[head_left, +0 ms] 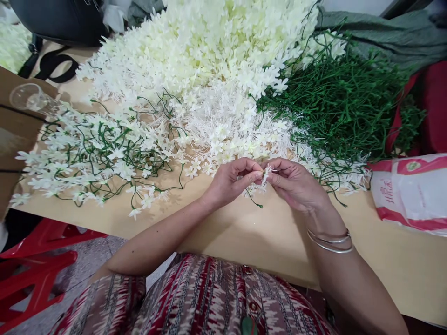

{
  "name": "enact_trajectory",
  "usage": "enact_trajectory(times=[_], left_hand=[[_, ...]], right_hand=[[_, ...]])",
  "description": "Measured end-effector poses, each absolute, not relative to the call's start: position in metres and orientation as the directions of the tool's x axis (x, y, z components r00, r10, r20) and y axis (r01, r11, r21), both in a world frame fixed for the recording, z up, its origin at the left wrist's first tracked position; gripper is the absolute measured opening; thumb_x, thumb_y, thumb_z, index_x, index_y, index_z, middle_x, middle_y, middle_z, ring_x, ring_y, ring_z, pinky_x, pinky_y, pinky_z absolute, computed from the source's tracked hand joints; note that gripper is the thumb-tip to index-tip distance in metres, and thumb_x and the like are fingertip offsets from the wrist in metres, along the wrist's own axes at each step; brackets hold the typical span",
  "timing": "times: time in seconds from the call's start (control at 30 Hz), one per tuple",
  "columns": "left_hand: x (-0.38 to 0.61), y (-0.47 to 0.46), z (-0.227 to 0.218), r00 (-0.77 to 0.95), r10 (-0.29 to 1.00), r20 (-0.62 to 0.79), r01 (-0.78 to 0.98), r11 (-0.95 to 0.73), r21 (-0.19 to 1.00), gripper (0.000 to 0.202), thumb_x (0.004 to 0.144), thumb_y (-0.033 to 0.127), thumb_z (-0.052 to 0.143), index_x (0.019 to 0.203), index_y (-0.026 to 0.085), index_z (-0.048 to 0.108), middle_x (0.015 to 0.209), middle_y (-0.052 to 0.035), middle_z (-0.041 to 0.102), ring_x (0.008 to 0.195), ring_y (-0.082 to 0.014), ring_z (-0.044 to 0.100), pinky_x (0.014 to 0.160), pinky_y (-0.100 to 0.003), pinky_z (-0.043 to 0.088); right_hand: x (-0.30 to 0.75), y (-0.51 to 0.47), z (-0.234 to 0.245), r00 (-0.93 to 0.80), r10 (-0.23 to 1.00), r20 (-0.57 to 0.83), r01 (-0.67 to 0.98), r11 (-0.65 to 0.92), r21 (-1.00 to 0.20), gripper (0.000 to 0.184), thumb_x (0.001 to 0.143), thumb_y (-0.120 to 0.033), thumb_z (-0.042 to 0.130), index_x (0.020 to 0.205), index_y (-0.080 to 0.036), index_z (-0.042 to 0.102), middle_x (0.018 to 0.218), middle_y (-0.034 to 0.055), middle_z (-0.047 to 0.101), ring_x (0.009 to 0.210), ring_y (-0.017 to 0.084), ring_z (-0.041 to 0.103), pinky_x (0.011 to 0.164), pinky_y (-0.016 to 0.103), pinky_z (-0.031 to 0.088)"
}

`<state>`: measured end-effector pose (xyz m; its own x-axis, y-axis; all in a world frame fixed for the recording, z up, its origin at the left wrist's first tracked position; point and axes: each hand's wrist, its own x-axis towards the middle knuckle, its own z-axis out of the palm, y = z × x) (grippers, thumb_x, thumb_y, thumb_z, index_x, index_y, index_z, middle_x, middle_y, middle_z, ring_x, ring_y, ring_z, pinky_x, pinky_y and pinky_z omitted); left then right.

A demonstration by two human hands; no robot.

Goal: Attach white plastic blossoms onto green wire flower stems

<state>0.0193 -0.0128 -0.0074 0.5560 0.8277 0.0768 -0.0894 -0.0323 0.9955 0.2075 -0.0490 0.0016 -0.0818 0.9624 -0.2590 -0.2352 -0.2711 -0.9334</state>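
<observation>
My left hand (232, 180) and my right hand (298, 185) meet over the near part of the table, both with fingers closed in a pinch. Between their fingertips is a small white artificial flower (266, 174) with thin white filaments. A green plastic stem (254, 200) hangs down below my left fingers, its lower end free. Where stem and flower join is hidden by the fingers. Just beyond my hands lie loose white blossoms (223, 144) and a heap of white stamen pieces (209, 111).
Finished-looking stemmed flowers (115, 153) lie at the left. A large pile of pale petals (195, 42) covers the back, with green stems (342, 97) to its right. A pink-and-white packet (412, 193), a clear plastic cup (31, 97), a black bag (63, 21) and red stools (38, 270) surround.
</observation>
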Motion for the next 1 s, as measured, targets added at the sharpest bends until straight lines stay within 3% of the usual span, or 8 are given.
enact_trajectory(times=[0.2, 0.37, 0.5, 0.63, 0.7, 0.83, 0.93, 1.0], left_hand=[[0.022, -0.018, 0.008, 0.492, 0.861, 0.128, -0.125, -0.075, 0.989, 0.032, 0.096, 0.049, 0.072, 0.093, 0.018, 0.071, 0.085, -0.0044, 0.075, 0.079, -0.0136, 0.069, 0.078, -0.028, 0.055], [0.016, -0.017, 0.023, 0.496, 0.857, 0.139, -0.18, -0.055, 0.982, 0.027, 0.095, 0.044, 0.075, 0.092, 0.018, 0.071, 0.083, -0.0021, 0.072, 0.075, -0.0112, 0.066, 0.073, -0.025, 0.053], [0.008, -0.018, 0.032, 0.787, 0.614, 0.055, -0.034, -0.046, 0.998, 0.017, 0.095, 0.033, 0.074, 0.092, 0.016, 0.073, 0.08, -0.0026, 0.073, 0.07, -0.011, 0.066, 0.066, -0.023, 0.051], [0.003, -0.02, 0.03, 0.922, 0.386, -0.007, 0.156, -0.356, 0.921, 0.007, 0.095, 0.016, 0.068, 0.094, 0.017, 0.075, 0.09, -0.0048, 0.077, 0.079, -0.014, 0.07, 0.072, -0.025, 0.05], [0.002, -0.021, 0.029, 0.934, 0.358, 0.011, 0.166, -0.46, 0.872, 0.009, 0.095, 0.014, 0.067, 0.093, 0.017, 0.075, 0.095, -0.006, 0.077, 0.085, -0.0158, 0.072, 0.079, -0.027, 0.052], [0.002, -0.019, 0.029, 0.934, 0.355, 0.046, 0.13, -0.455, 0.881, 0.009, 0.099, 0.019, 0.065, 0.095, 0.018, 0.073, 0.098, -0.0061, 0.076, 0.091, -0.0158, 0.072, 0.084, -0.026, 0.053], [0.002, -0.017, 0.028, 0.903, 0.424, 0.065, 0.169, -0.491, 0.855, 0.011, 0.101, 0.021, 0.062, 0.099, 0.018, 0.073, 0.098, -0.0057, 0.077, 0.088, -0.0151, 0.071, 0.08, -0.025, 0.053], [0.003, -0.016, 0.024, 0.862, 0.494, 0.117, 0.209, -0.555, 0.805, 0.013, 0.103, 0.022, 0.059, 0.104, 0.017, 0.072, 0.101, -0.0067, 0.076, 0.089, -0.0158, 0.071, 0.079, -0.026, 0.053]], right_hand=[[0.217, -0.053, 0.01, -0.115, 0.957, -0.267, -0.336, -0.291, -0.896, 0.032, 0.072, -0.043, 0.095, 0.096, -0.032, 0.078, 0.093, -0.0012, 0.075, 0.083, 0.014, 0.07, 0.082, 0.029, 0.062], [0.23, -0.054, 0.015, 0.061, 0.988, -0.143, -0.305, -0.118, -0.945, 0.028, 0.076, -0.047, 0.092, 0.094, -0.033, 0.077, 0.101, 0.0008, 0.077, 0.092, 0.017, 0.073, 0.09, 0.031, 0.063], [0.248, -0.052, 0.013, 0.311, 0.948, 0.069, -0.066, 0.094, -0.993, 0.017, 0.082, -0.046, 0.086, 0.09, -0.035, 0.076, 0.084, 0.0019, 0.073, 0.074, 0.02, 0.066, 0.077, 0.038, 0.061], [0.261, -0.052, 0.012, 0.428, 0.864, 0.265, 0.354, 0.109, -0.929, 0.01, 0.085, -0.039, 0.081, 0.089, -0.032, 0.075, 0.082, 0.0036, 0.073, 0.073, 0.024, 0.066, 0.073, 0.043, 0.058], [0.262, -0.054, 0.013, 0.388, 0.873, 0.295, 0.513, 0.061, -0.856, 0.007, 0.087, -0.035, 0.076, 0.09, -0.029, 0.075, 0.086, 0.0044, 0.074, 0.076, 0.024, 0.068, 0.074, 0.044, 0.058], [0.258, -0.056, 0.01, 0.249, 0.927, 0.281, 0.65, 0.055, -0.758, 0.01, 0.088, -0.027, 0.071, 0.096, -0.026, 0.077, 0.089, 0.004, 0.072, 0.078, 0.022, 0.066, 0.073, 0.04, 0.057], [0.256, -0.055, 0.005, 0.136, 0.956, 0.261, 0.733, 0.08, -0.675, 0.018, 0.089, -0.021, 0.066, 0.102, -0.026, 0.077, 0.094, 0.0055, 0.067, 0.074, 0.022, 0.063, 0.073, 0.042, 0.054], [0.256, -0.055, 0.003, 0.116, 0.958, 0.261, 0.769, 0.08, -0.634, 0.012, 0.09, -0.02, 0.065, 0.094, -0.026, 0.075, 0.093, 0.0066, 0.067, 0.075, 0.024, 0.062, 0.076, 0.044, 0.053]])
